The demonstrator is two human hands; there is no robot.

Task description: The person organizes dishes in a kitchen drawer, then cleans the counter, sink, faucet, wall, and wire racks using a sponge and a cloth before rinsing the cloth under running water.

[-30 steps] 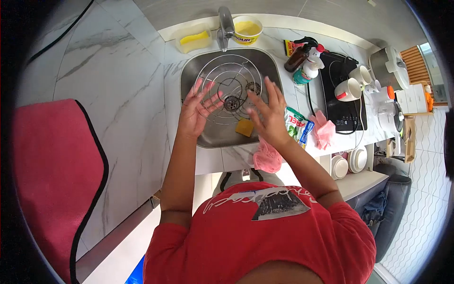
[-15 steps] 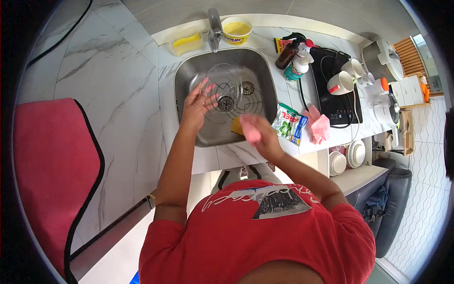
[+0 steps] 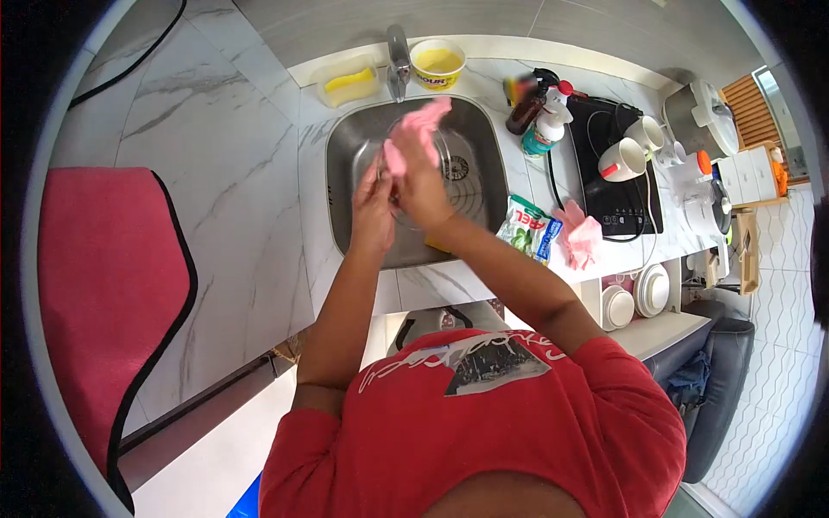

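My hands meet above the steel sink (image 3: 338,142). A crumpled pink glove (image 3: 421,121) covers the front of my right hand (image 3: 423,192), with its loose end sticking out toward the tap; the fingers there are hidden. My left hand (image 3: 373,211) is closed, its fingertips at the glove's near edge beside the right hand. Behind them, a clear round glass dish (image 3: 446,151) in the sink is mostly covered from view. Part of a yellow sponge (image 3: 437,245) shows at the sink's near side, below my right wrist.
A tap (image 3: 397,65), a yellow tub (image 3: 438,67) and a sponge box (image 3: 347,85) line the back. To the right are spray bottles (image 3: 546,129), a detergent packet (image 3: 528,229), another pink glove (image 3: 580,237) and a cooktop (image 3: 617,164) with mugs.
My right hand has swung forward and left with the pink glove and now meets my left hand. The left fingers, spread before, have closed. The camera view has shifted slightly.
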